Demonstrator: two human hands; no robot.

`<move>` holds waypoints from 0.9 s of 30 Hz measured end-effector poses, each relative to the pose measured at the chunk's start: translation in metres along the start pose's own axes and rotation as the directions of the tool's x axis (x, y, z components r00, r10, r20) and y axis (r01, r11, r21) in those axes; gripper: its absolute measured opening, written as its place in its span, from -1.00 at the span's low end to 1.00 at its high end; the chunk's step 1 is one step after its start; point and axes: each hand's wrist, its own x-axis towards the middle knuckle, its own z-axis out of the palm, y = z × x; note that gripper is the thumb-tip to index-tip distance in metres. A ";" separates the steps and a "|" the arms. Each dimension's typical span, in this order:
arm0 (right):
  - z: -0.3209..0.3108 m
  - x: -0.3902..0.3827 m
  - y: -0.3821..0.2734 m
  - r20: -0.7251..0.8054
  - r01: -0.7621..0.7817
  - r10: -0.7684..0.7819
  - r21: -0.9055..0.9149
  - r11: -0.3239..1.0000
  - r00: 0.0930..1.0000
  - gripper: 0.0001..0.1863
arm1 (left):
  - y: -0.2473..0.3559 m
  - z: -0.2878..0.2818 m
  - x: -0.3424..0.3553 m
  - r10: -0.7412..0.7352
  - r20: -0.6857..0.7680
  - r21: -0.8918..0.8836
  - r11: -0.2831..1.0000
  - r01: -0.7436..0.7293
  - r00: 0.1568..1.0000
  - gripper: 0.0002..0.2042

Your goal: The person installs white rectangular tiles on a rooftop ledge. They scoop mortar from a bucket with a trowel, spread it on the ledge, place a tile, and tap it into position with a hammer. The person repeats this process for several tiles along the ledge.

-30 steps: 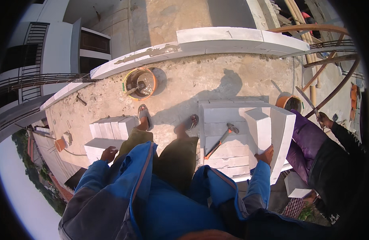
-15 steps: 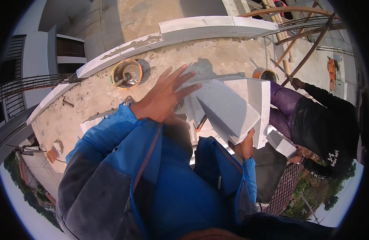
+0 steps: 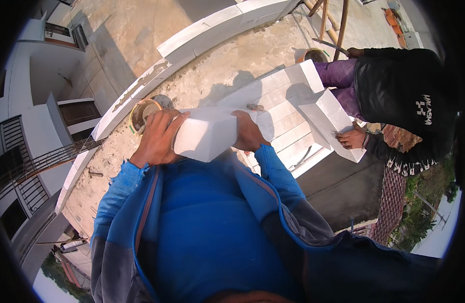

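Block [image 3: 207, 134], white and rectangular, held up close before the chest in blue jacket [image 3: 202, 227], above the concrete roof slab [image 3: 217, 70]. Left hand [image 3: 156, 139] pressed on the left end of this block, fingers spread over the upper edge, clamped on it. Right hand [image 3: 248, 132] on the right end of the same block, fingers bent around the far side, also clamped on it. Block tilted a little, one long face turned toward the camera.

Just behind the right hand, stack of white blocks [image 3: 288, 116] lying in rows on the slab, with shadow across the top. On the right of the stack, second white block [image 3: 331, 123], tilted, held by the hand of another person [image 3: 351, 139] from below. That person in black jacket [image 3: 399, 91] and purple trousers [image 3: 338, 73], crouched beside the stack.

Behind the left hand, round bucket [image 3: 144, 111] with orange rim, standing on the slab, partly hidden by the fingers. Farther away, low white parapet of blocks [image 3: 207, 30] along the edge of the roof. At the top right, another orange bucket [image 3: 310, 54] and bamboo poles [image 3: 338, 20]. At the left, white building with railing [image 3: 35, 161], far below.
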 end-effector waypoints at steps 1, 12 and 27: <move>0.001 -0.003 0.001 0.001 -0.012 0.012 0.040 0.999 1.000 0.02 | 0.004 0.002 0.003 0.006 0.001 0.011 1.000 -0.006 1.000 -0.01; -0.011 -0.029 -0.006 -0.155 -0.189 0.373 0.651 0.735 0.915 -0.07 | 0.050 0.030 0.061 -0.091 0.029 0.027 0.996 0.090 0.995 -0.06; 0.016 -0.029 0.093 0.041 -0.254 0.255 0.322 0.912 0.966 0.13 | 0.007 0.017 0.002 -0.262 0.104 0.175 0.954 0.242 0.959 -0.03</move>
